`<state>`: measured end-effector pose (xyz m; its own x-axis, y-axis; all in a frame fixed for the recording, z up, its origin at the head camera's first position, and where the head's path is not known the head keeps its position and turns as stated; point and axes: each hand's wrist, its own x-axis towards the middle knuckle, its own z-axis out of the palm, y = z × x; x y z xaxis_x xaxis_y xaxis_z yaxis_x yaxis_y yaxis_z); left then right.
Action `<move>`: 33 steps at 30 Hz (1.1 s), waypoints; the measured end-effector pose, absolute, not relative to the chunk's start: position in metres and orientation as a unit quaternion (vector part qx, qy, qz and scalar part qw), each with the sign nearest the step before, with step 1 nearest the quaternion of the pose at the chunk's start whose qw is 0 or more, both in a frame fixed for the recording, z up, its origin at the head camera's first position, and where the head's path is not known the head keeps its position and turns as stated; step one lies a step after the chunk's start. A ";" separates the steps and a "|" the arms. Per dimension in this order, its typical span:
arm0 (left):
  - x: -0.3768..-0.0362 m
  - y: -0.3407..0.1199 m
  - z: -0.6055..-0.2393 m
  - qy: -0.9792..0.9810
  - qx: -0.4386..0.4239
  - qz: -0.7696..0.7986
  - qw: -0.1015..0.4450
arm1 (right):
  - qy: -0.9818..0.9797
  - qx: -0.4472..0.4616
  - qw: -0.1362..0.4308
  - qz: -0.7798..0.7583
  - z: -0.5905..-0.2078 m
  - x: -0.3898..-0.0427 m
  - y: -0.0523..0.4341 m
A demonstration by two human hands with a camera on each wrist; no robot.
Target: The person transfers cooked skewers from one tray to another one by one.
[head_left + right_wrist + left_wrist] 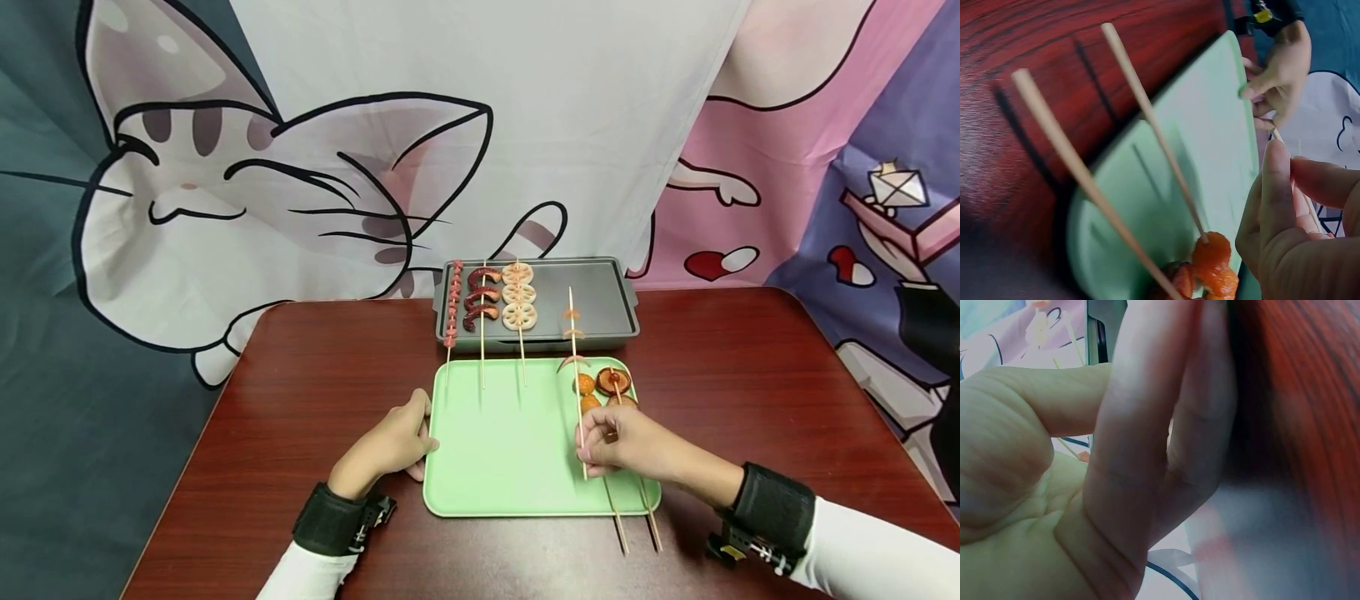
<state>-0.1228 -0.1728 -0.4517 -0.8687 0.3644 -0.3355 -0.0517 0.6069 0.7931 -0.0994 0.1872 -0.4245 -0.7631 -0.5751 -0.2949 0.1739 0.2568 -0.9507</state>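
A green tray is steadied at its left edge while a skewer is pinched above its right side.

At lower centre-left, the green tray [517, 467] is gripped at its rim by the left hand [393, 442], thumb on top. Right of centre, a bamboo skewer [576, 367] bearing shrimp pieces is pinched by the right hand [618, 442]. Two mushroom skewers [633, 500] are seen beneath it, and a grill pan [592, 304] with three loaded skewers lies behind the tray.

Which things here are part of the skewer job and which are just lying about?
In use: right hand pinching a shrimp skewer; left hand gripping the green tray; mushroom skewers; grill pan with three laid skewers.
Lying about: cat backdrop.
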 end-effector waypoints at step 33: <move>-0.123 -0.173 -0.451 0.867 0.085 0.430 0.240 | 0.711 -0.102 0.379 -0.584 -0.438 -0.056 0.188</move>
<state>-0.1228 -0.1727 -0.4514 -0.8709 0.3525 -0.3424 -0.0590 0.6167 0.7850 -0.0562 0.1882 -0.4375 -0.6922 -0.5875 -0.4191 0.2971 0.2972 -0.9074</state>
